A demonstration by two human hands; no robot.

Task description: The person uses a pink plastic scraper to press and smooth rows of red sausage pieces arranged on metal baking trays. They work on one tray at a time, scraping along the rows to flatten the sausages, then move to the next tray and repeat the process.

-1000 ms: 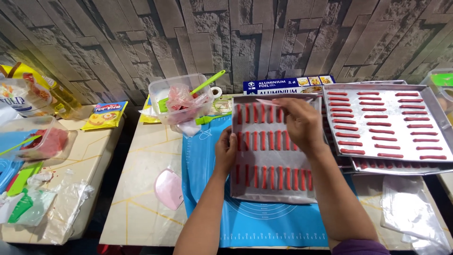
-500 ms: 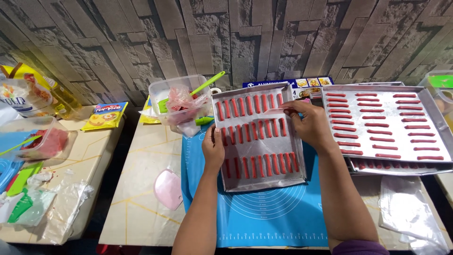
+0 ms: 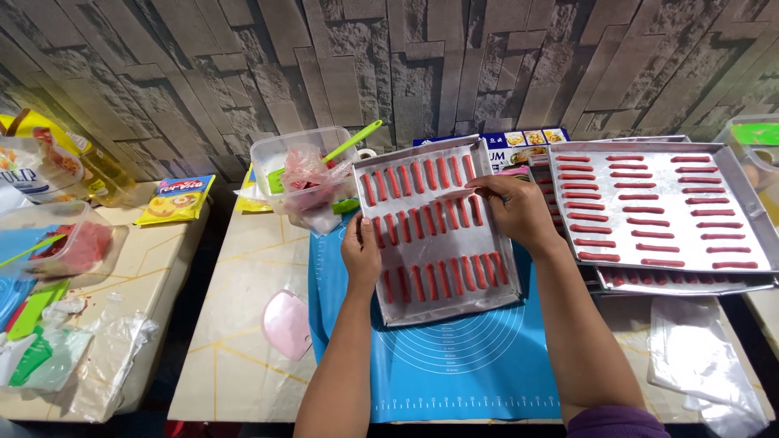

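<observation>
Tray (image 3: pixel 497 285) of red strips (image 3: pixel 442 215)

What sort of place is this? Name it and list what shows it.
Probably a home baking setup. A metal tray of piped red dough strips sits on a blue baking mat, held by both hands; more filled trays lie to the right, and a plastic tub holds a spatula.

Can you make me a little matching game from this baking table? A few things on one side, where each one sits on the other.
Things:
1. tray
2. pink scraper
3. green spatula
4. yellow packet

Places:
A. in the clear tub
B. on the side table at left
C. held in both hands over the blue mat
D. on the tabletop left of the mat

Pairs: 1-C, 2-D, 3-A, 4-B
</observation>
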